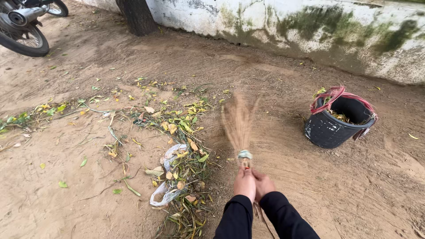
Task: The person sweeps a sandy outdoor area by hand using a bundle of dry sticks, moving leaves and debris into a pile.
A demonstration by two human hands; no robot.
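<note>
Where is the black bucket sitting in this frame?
In the head view the black bucket stands on the dirt at the right, near the stained white wall, to the right of the broom, apart from the leaf pile.

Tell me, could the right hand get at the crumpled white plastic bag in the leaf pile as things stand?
Probably not straight away: the right hand and left hand both grip the straw broom, and the white plastic bag lies apart, off to the left, tangled in leaves.
</note>
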